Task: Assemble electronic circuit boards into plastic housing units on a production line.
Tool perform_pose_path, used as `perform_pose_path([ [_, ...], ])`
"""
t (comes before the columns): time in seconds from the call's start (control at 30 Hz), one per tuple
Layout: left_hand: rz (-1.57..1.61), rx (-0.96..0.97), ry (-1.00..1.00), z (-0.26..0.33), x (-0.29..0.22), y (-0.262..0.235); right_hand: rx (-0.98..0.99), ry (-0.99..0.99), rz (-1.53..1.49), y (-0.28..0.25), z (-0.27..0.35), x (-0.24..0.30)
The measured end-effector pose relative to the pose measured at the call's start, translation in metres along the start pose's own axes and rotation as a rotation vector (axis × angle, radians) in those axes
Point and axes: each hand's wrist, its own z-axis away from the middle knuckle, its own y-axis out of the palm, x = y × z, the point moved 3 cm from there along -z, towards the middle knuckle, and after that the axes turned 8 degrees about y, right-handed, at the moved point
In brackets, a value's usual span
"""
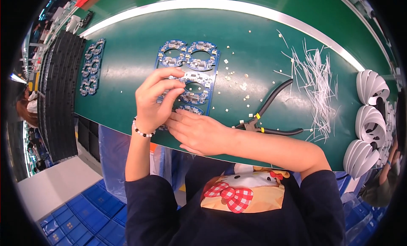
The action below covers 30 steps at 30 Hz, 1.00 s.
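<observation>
dark sleeves [150,208] are leading toward left hand [156,97] and right hand [197,132], either grip impossible to tell, with work seemingly midway: pale bits [243,87] lying loose, blue boards [202,65] still joined.

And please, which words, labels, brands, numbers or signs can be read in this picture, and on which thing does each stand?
None can be read.
Blue circuit boards: any markings are too small to read.
Pliers: no readable lettering.
Dark shirt: cartoon print, no readable words.
Toward the picture's edges: too small and blurred.
</observation>
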Motion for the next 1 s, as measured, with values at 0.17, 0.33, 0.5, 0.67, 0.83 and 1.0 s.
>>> perform_pose_path([
  [0.17, -0.028, 0.251, 0.055, 0.001, -0.006, 0.013, 0.033, 0.01, -0.034, -0.003, -0.001, 0.001],
  [0.33, -0.104, 0.216, 0.007, 0.003, 0.004, 0.0, -0.021, -0.007, -0.038, -0.003, -0.002, 0.001],
  [0.5, -0.163, 0.197, -0.024, 0.001, 0.013, -0.002, 0.066, 0.017, -0.019, 0.0, 0.001, 0.0],
  [0.67, -0.164, 0.211, -0.019, 0.003, 0.011, -0.002, 0.072, 0.019, -0.016, 0.002, 0.002, 0.001],
  [0.83, -0.181, 0.206, -0.004, 0.005, 0.013, -0.001, 0.08, 0.019, -0.019, 0.002, 0.001, 0.002],
  [1.0, 0.114, 0.016, -0.135, 0.001, 0.014, -0.011, 0.075, 0.036, -0.032, 0.003, -0.001, -0.002],
])
